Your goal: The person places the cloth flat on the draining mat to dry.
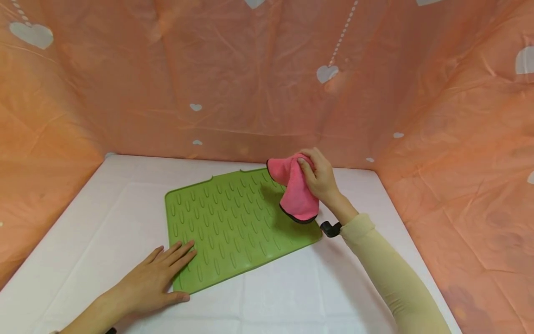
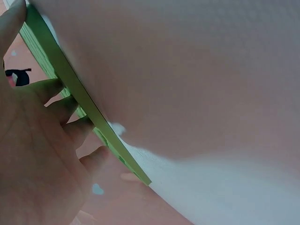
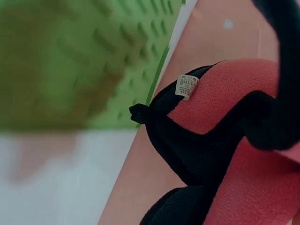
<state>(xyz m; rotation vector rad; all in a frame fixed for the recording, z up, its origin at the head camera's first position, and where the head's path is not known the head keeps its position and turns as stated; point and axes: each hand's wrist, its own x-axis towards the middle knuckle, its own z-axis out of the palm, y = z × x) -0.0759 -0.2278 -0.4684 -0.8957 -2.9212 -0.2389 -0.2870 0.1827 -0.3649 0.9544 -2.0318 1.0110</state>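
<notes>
A green rubbery mat [image 1: 225, 227] with raised oval ridges lies at an angle on the white surface. On its near left corner rests my left hand [image 1: 152, 280], fingers spread over the ridges and thumb by the near edge. The left wrist view shows those fingers along the mat's side [image 2: 84, 98]. Over the mat's right part, my right hand [image 1: 321, 178] grips a bunched pink cloth [image 1: 298, 195] with black edging, which hangs down and casts a shadow. The right wrist view shows the cloth's [image 3: 248, 183] dark underside and a small white label [image 3: 187, 86].
A white cloth-covered table [image 1: 267, 306] extends around the mat. Orange sheeting [image 1: 250, 83] with pale hearts rises along the back and both sides. Near my right cuff is a small black fitting [image 1: 331, 229].
</notes>
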